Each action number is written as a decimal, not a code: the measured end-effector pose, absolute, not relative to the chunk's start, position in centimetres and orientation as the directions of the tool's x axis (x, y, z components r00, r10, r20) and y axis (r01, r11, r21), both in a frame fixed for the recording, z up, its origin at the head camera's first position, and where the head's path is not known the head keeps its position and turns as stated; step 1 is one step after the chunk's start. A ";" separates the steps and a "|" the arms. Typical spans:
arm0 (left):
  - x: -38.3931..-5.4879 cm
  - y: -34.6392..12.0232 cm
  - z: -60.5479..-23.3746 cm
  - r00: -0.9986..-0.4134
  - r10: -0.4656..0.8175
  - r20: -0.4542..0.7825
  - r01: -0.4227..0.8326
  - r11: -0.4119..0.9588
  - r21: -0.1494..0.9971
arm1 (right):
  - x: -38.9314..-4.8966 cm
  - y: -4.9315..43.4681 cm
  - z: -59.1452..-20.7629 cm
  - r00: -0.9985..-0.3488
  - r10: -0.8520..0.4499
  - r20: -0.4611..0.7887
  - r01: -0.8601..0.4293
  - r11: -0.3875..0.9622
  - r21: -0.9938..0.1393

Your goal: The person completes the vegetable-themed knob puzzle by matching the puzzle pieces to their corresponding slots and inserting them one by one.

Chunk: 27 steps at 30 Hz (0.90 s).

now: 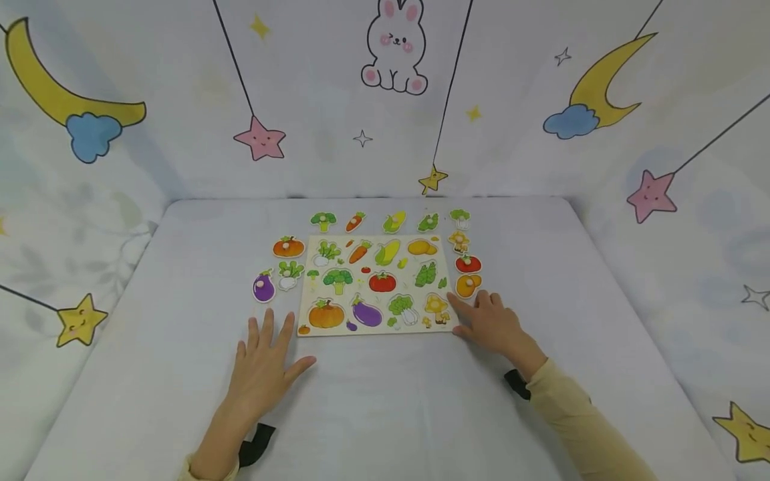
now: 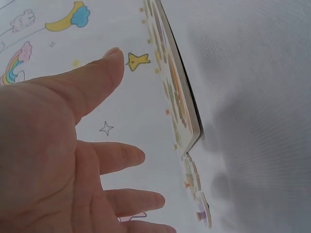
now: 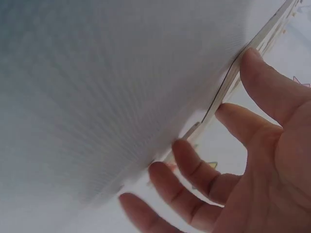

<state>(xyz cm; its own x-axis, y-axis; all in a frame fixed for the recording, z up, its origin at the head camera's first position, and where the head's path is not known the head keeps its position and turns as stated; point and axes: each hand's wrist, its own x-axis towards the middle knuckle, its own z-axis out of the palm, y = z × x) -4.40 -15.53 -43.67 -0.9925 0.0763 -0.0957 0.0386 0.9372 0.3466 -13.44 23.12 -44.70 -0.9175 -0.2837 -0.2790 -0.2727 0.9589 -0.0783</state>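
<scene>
A flat puzzle board (image 1: 405,275) printed with vegetables lies mid-table. My right hand (image 1: 496,325) is at its near right corner, thumb and index fingertip touching the right edge; the other fingers (image 3: 192,167) are bent beside it, holding nothing. My left hand (image 1: 260,371) is spread, left of and nearer than the board, touching no piece. Left of the board lie knobbed pumpkin (image 1: 289,247), eggplant (image 1: 263,287) and white radish (image 1: 289,275) pieces. On its right are mushroom (image 1: 459,242), tomato (image 1: 468,264) and potato (image 1: 468,286) pieces, the potato just beyond my right hand.
Behind the board, a row holds broccoli (image 1: 323,222), carrot (image 1: 355,222), corn (image 1: 394,222), pea pod (image 1: 428,222) and cabbage (image 1: 460,218) pieces. A white cloth covers the table (image 1: 385,414). Printed fabric walls (image 1: 325,100) rise behind and at both sides.
</scene>
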 end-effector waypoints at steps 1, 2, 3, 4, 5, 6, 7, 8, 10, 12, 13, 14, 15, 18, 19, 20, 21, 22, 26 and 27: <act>-4.3 -15.6 -43.7 -0.993 0.072 -0.098 0.034 0.938 0.346 | -13.4 22.9 -44.7 -0.920 -0.280 -0.274 -0.275 0.960 -0.058; -4.3 -15.7 -43.8 -0.992 0.069 -0.101 0.030 0.938 0.346 | -13.4 22.8 -44.8 -0.922 -0.274 -0.273 -0.273 0.961 -0.043; -4.3 -15.9 -43.8 -0.993 0.067 -0.102 0.028 0.937 0.348 | -13.3 22.6 -44.8 -0.923 -0.266 -0.276 -0.267 0.963 -0.037; -4.3 -16.0 -43.9 -0.993 0.066 -0.103 0.026 0.937 0.348 | -13.3 22.5 -44.8 -0.924 -0.261 -0.280 -0.262 0.964 -0.032; -4.4 -16.1 -44.0 -0.992 0.065 -0.107 0.023 0.936 0.351 | -13.2 22.5 -44.9 -0.924 -0.256 -0.285 -0.257 0.966 -0.033; -4.4 -16.2 -44.1 -0.992 0.066 -0.110 0.023 0.936 0.350 | -13.1 22.4 -44.8 -0.922 -0.252 -0.293 -0.250 0.967 -0.044; -4.6 -16.3 -44.1 -0.991 0.068 -0.116 0.023 0.935 0.353 | -13.1 22.5 -44.8 -0.920 -0.249 -0.303 -0.242 0.968 -0.060; -4.8 -16.5 -44.1 -0.990 0.070 -0.121 0.023 0.935 0.355 | -13.1 22.5 -44.9 -0.918 -0.245 -0.312 -0.234 0.969 -0.073; -5.5 -17.0 -44.0 -0.989 0.065 -0.135 0.013 0.935 0.355 | -13.0 22.7 -44.9 -0.913 -0.242 -0.327 -0.221 0.970 -0.102; -6.6 -17.6 -43.6 -0.990 0.042 -0.134 -0.009 0.932 0.363 | -13.0 23.0 -45.0 -0.909 -0.243 -0.338 -0.213 0.969 -0.124; -7.4 -18.0 -43.3 -0.992 0.024 -0.124 -0.024 0.928 0.372 | -13.0 23.1 -45.0 -0.908 -0.242 -0.341 -0.207 0.969 -0.136; -8.2 -18.5 -43.1 -0.994 0.000 -0.105 -0.040 0.924 0.381 | -13.1 23.2 -45.0 -0.907 -0.244 -0.342 -0.206 0.968 -0.144; -9.0 -19.0 -43.0 -0.996 -0.029 -0.088 -0.062 0.915 0.398 | -13.1 23.3 -45.0 -0.906 -0.246 -0.345 -0.205 0.967 -0.153; -11.6 -20.5 -43.0 -0.993 -0.105 -0.046 -0.115 0.876 0.468 | -13.2 23.5 -44.9 -0.899 -0.251 -0.358 -0.200 0.964 -0.175; -12.3 -20.9 -43.1 -0.990 -0.129 -0.047 -0.136 0.859 0.493 | -13.2 23.5 -44.9 -0.896 -0.255 -0.363 -0.200 0.963 -0.182; -12.9 -21.4 -43.2 -0.987 -0.153 -0.053 -0.158 0.840 0.518 | -13.1 23.5 -44.9 -0.894 -0.260 -0.366 -0.204 0.961 -0.185; -13.4 -21.8 -43.4 -0.982 -0.175 -0.065 -0.182 0.822 0.540 | -13.1 23.4 -44.9 -0.891 -0.268 -0.366 -0.210 0.959 -0.190; -14.0 -22.0 -43.6 -0.980 -0.186 -0.077 -0.197 0.807 0.556 | -13.1 23.5 -44.9 -0.892 -0.270 -0.364 -0.212 0.958 -0.192; -15.7 -22.5 -44.3 -0.968 -0.229 -0.106 -0.246 0.760 0.602 | -13.0 23.6 -44.9 -0.896 -0.284 -0.342 -0.227 0.954 -0.197; -15.9 -22.5 -44.5 -0.965 -0.238 -0.111 -0.255 0.754 0.605 | -12.9 23.6 -44.8 -0.897 -0.288 -0.334 -0.232 0.952 -0.199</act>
<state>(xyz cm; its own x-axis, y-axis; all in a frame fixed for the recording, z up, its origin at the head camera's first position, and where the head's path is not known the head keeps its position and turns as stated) -15.94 -22.55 -44.45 -0.9650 -0.2378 -0.1108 -0.2553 0.7538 0.6055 -12.95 23.63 -44.85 -0.8973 -0.2882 -0.3344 -0.2319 0.9523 -0.1985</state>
